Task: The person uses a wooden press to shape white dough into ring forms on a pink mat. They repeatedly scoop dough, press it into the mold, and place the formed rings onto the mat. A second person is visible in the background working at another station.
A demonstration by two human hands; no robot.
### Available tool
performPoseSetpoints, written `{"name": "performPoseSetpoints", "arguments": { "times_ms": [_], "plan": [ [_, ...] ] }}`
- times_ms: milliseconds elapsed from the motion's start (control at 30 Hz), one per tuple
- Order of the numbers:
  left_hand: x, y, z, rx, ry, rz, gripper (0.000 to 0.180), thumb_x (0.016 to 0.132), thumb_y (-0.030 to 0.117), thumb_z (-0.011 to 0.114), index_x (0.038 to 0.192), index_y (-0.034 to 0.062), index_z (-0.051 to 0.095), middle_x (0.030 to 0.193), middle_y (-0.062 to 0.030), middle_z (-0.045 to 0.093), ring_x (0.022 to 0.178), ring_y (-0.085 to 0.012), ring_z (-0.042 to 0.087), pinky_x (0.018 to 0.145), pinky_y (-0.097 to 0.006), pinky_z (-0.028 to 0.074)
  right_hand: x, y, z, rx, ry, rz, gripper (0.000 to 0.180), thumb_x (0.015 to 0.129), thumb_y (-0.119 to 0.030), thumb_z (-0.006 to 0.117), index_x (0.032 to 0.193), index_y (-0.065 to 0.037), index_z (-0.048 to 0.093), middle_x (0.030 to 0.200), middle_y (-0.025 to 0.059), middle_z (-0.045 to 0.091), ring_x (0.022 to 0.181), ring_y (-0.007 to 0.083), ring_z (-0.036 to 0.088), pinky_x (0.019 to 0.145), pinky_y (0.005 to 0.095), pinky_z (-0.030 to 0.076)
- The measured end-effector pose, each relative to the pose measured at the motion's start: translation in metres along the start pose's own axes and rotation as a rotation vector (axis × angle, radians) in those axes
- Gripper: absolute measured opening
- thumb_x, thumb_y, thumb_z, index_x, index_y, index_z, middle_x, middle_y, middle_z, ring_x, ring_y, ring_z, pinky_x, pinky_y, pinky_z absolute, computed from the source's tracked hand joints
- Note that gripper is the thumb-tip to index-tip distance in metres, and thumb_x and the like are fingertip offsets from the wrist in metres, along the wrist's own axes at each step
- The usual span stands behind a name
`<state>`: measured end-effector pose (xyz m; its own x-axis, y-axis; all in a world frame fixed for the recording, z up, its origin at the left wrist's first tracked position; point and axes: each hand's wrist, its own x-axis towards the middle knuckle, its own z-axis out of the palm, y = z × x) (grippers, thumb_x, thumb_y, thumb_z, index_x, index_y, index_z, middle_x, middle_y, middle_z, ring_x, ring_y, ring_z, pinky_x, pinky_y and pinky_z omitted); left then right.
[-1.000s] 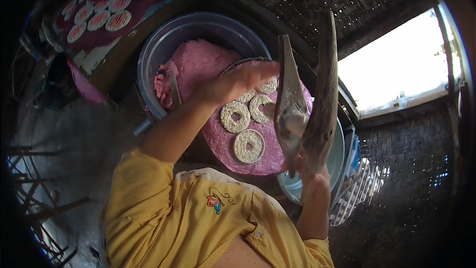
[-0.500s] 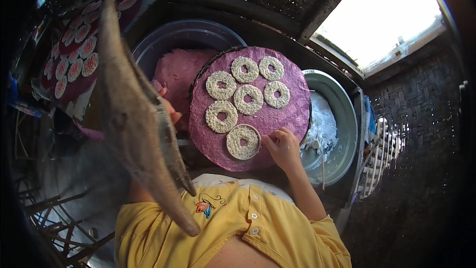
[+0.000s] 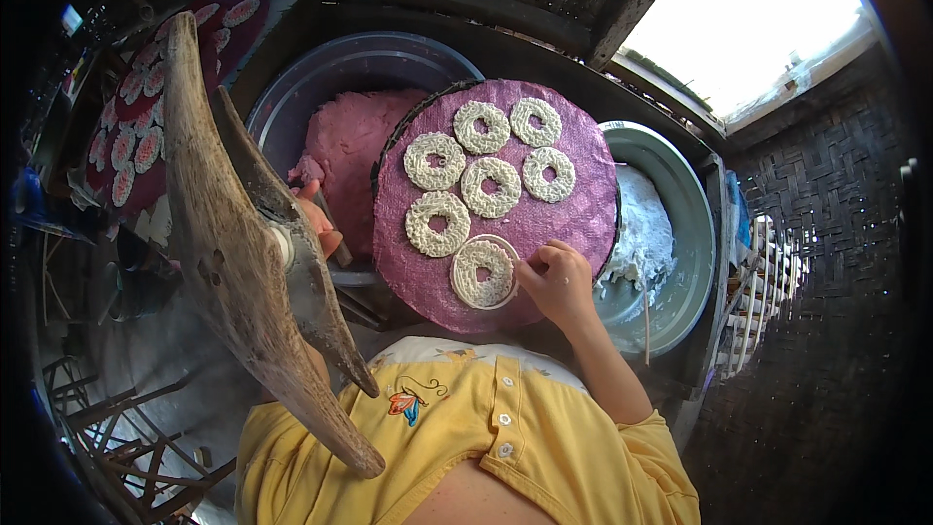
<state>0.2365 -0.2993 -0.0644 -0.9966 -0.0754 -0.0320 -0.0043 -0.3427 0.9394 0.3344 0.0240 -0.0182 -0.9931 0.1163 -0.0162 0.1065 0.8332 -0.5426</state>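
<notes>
My right hand [image 3: 561,280] pinches the edge of a thin white ring mould [image 3: 515,277] at the near side of a round purple-covered board [image 3: 583,224]. Inside the mould lies a pale, bumpy dough ring [image 3: 468,282], with a gap showing between them at the upper edge. Several more dough rings, one of them in the middle [image 3: 476,202], lie flat on the board. Left of it, my left hand [image 3: 319,221] is closed beside a narrow brown strip [image 3: 337,239], mostly hidden by a large weathered wooden piece [image 3: 228,253]; what it holds is unclear.
Pink dough [image 3: 355,151] fills part of a dark basin [image 3: 413,47] behind the left hand. A grey-green basin [image 3: 692,272] with white dough [image 3: 643,224] and a thin stick stands at right. Patterned pink-and-white rings lie on another purple board [image 3: 115,122] at far left.
The ring mould has shifted up around the nearest dough ring, opening a gap at its upper edge. My right hand still grips it. More of the strip beside my left hand shows.
</notes>
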Motion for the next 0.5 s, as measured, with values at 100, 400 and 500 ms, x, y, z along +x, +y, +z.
{"name": "performPoseSetpoints", "arguments": {
  "times_ms": [100, 400, 500],
  "plan": [
    [0.000, 0.000, 0.001, -0.001, -0.004, 0.005, 0.049, 0.068, 0.035, 0.072, 0.106, 0.0079, 0.057, 0.101, -0.0105, 0.058, 0.091, -0.0220, 0.061, 0.092, -0.051, 0.042, 0.000, -0.002, -0.002, -0.002, -0.024, 0.003, 0.017, 0.068, -0.020, 0.066, 0.066, -0.004, 0.066, 0.069, 0.0090, 0.059, 0.069, 0.0280, 0.060, 0.065, 0.0380, 0.048],
    [0.002, 0.001, 0.001, 0.000, 0.006, 0.008, 0.045, 0.067, 0.033, 0.072, 0.102, 0.0081, 0.058, 0.095, -0.0094, 0.059, 0.086, -0.0223, 0.061, 0.093, -0.051, 0.041, 0.008, 0.013, -0.021, 0.030, 0.116, 0.042, 0.019, 0.070, -0.019, 0.065, 0.064, 0.000, 0.064, 0.067, 0.0094, 0.058, 0.062, 0.0248, 0.058, 0.060, 0.0353, 0.046],
    [0.004, 0.001, 0.000, -0.003, 0.013, 0.010, 0.044, 0.066, 0.032, 0.072, 0.101, 0.0081, 0.059, 0.093, -0.0091, 0.059, 0.084, -0.0224, 0.062, 0.094, -0.052, 0.041, 0.014, 0.029, -0.030, -0.057, 0.268, 0.050, 0.019, 0.069, -0.015, 0.064, 0.062, 0.001, 0.061, 0.061, 0.0092, 0.055, 0.054, 0.0213, 0.056, 0.055, 0.0326, 0.044]
  ]
}}
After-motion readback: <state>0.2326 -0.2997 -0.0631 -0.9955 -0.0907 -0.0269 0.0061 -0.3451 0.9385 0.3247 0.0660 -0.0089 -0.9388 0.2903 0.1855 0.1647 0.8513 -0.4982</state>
